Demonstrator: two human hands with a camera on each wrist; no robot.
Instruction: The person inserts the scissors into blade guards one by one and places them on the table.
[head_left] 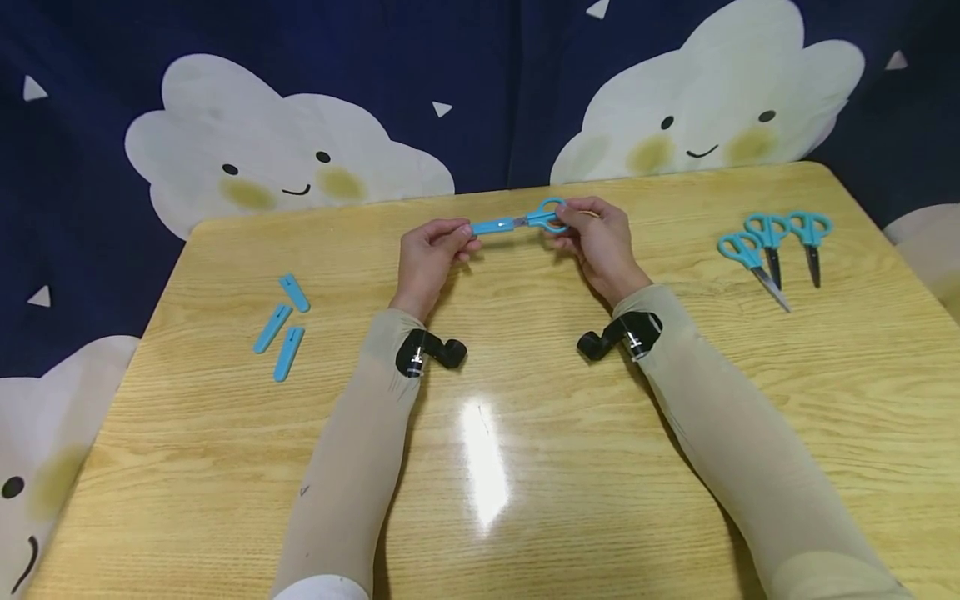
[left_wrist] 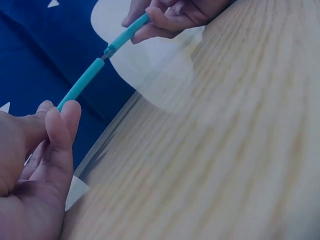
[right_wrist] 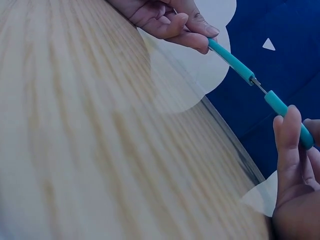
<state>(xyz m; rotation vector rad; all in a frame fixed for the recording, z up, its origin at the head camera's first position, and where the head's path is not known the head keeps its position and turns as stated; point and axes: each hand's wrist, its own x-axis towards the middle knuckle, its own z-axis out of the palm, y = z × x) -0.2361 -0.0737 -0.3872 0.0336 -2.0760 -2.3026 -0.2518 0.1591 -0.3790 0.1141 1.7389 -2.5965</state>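
Observation:
Above the far part of the table, my left hand [head_left: 432, 257] pinches the end of a light blue blade cover [head_left: 492, 227]. My right hand [head_left: 602, 247] grips the handle loops of a pair of blue scissors [head_left: 542, 218]. Most of the blades are inside the cover. A short strip of metal shows between cover and handles, also in the left wrist view, where the cover [left_wrist: 82, 82] and scissors handle [left_wrist: 127, 35] lie in one line. In the right wrist view the cover [right_wrist: 232, 61] and handle [right_wrist: 277, 104] are likewise aligned.
Several blue things lie about: three loose blade covers [head_left: 288, 353] on the left of the wooden table [head_left: 540, 467], and three uncovered scissors [head_left: 811, 233] on the right. A dark blue curtain [head_left: 495, 100] with white clouds hangs behind the table's far edge.

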